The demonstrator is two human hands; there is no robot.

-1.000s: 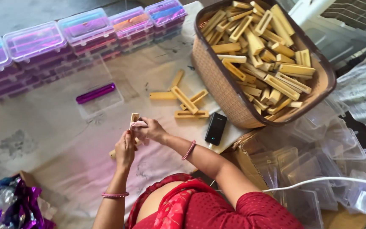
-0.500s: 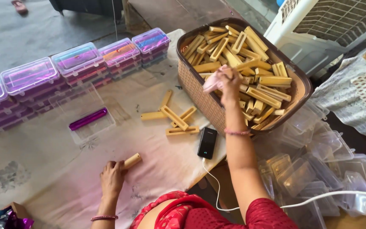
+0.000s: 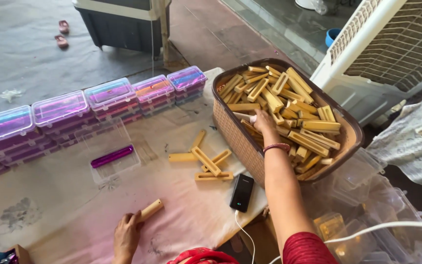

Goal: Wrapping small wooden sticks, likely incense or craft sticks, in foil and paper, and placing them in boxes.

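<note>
Hands: right (image 3: 263,122) among tan sticks (image 3: 289,105); left (image 3: 125,237) on one (image 3: 150,210)

Matt yellow wooden-looking blocks (image 3: 289,105) in a brown woven basket (image 3: 230,129); glossy clear plastic boxes (image 3: 59,110).

stacked purple-lidded boxes (image 3: 59,110), black power bank (image 3: 242,192), white cooler (image 3: 391,54)

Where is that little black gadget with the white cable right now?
The black gadget lies flat on the cloth-covered table, near its front edge, just below the loose yellow sticks and left of the right forearm.
</note>
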